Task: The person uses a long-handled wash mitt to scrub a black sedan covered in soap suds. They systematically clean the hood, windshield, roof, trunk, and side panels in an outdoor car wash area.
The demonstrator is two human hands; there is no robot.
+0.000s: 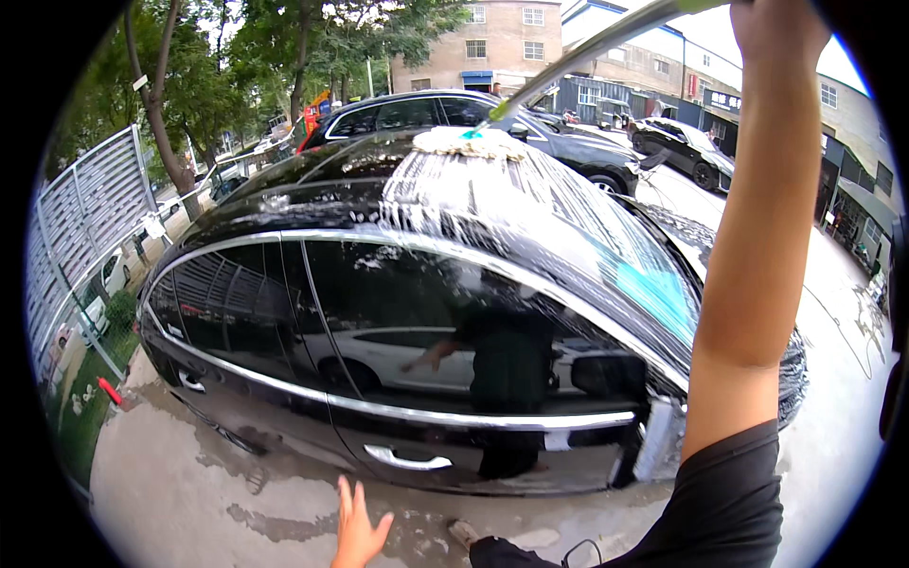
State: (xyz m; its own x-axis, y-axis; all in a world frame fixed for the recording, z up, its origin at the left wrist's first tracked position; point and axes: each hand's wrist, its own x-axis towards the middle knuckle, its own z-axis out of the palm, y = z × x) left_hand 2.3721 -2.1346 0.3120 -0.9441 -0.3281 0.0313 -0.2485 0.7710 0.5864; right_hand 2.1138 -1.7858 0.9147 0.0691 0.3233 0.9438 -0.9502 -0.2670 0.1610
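My right hand [778, 28] is raised at the top right, closed round the pole of a long-handled wash mop [606, 45]; its fingers are partly cut off by the picture's edge. The pole slants down leftward to a pale, shaggy mop head [471, 144] that rests on the roof of a black car [407, 437]. White suds [445, 194] streak the roof and run toward the windshield [653, 284]. Low in front, my left hand [362, 526] is open, fingers spread, below the silver door handle [407, 458] and holding nothing.
Beyond the washed car stands another dark car [407, 115], with a further black car [684, 150] at right. A side mirror [609, 376] juts out near my right arm. A metal fence [90, 213] and a red cylinder [109, 390] are at left. The concrete [189, 502] has wet patches.
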